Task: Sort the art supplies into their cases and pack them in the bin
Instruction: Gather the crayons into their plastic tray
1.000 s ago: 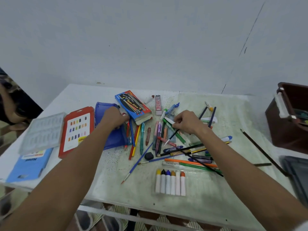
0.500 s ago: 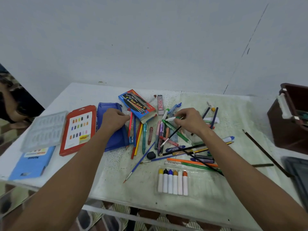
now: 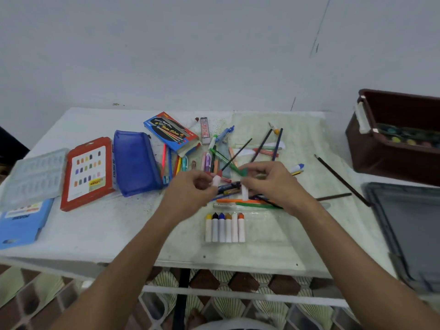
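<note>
A pile of loose pens, pencils and brushes (image 3: 223, 160) lies mid-table. Just above its near edge, my left hand (image 3: 190, 189) pinches a white paint stick with a red tip (image 3: 217, 179). My right hand (image 3: 271, 184) pinches a white paint stick with a green tip (image 3: 244, 190). The two hands are close together. A row of several white paint sticks with coloured tips (image 3: 225, 227) lies in a clear sleeve in front of them. A blue zip pouch (image 3: 134, 163), a red case (image 3: 89, 172) and a coloured-pencil box (image 3: 171, 134) lie to the left. The brown bin (image 3: 371, 148) stands at the right.
A clear plastic tray (image 3: 33, 175) and a blue box (image 3: 21, 220) lie at the table's left edge. A grey lid (image 3: 409, 229) rests at the right below the bin. Two long dark pencils (image 3: 340, 179) lie between pile and bin.
My left hand left the blue pouch and moved right to the centre, now pinching a red-tipped stick. My right hand drew back from the pile with a green-tipped stick.
</note>
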`<action>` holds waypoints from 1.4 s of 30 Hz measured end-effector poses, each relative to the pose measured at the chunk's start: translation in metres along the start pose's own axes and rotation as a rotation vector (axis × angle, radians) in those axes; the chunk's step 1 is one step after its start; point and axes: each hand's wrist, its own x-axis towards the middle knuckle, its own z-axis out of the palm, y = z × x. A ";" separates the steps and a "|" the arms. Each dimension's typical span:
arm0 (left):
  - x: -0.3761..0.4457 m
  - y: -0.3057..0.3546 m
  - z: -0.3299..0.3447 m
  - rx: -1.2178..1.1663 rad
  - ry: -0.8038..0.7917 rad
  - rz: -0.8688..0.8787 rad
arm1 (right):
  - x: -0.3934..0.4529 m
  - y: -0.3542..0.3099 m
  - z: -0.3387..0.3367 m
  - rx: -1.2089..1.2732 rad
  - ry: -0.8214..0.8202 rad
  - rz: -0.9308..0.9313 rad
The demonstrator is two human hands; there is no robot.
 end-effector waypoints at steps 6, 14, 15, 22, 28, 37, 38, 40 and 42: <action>-0.037 -0.001 0.044 0.078 -0.171 0.012 | -0.041 0.038 -0.007 -0.173 -0.009 0.098; -0.047 0.010 0.058 0.117 -0.233 -0.021 | -0.054 0.050 0.006 -0.368 0.065 0.112; -0.047 0.011 0.059 0.121 -0.240 -0.029 | -0.054 0.050 0.009 -0.386 0.081 0.104; -0.046 0.007 0.069 0.226 -0.208 0.023 | -0.055 0.053 0.011 -0.461 0.145 0.025; -0.043 0.003 0.062 0.314 -0.218 0.099 | -0.067 0.059 -0.001 -0.473 0.030 -0.020; -0.035 0.000 0.054 0.438 -0.394 0.244 | -0.066 0.059 -0.006 -0.564 -0.121 -0.015; -0.034 0.000 0.054 0.445 -0.393 0.239 | -0.065 0.059 -0.006 -0.570 -0.122 -0.012; -0.034 0.000 0.056 0.464 -0.388 0.225 | -0.064 0.058 -0.005 -0.588 -0.115 -0.012; -0.033 0.001 0.058 0.502 -0.388 0.222 | -0.063 0.058 -0.004 -0.601 -0.106 -0.009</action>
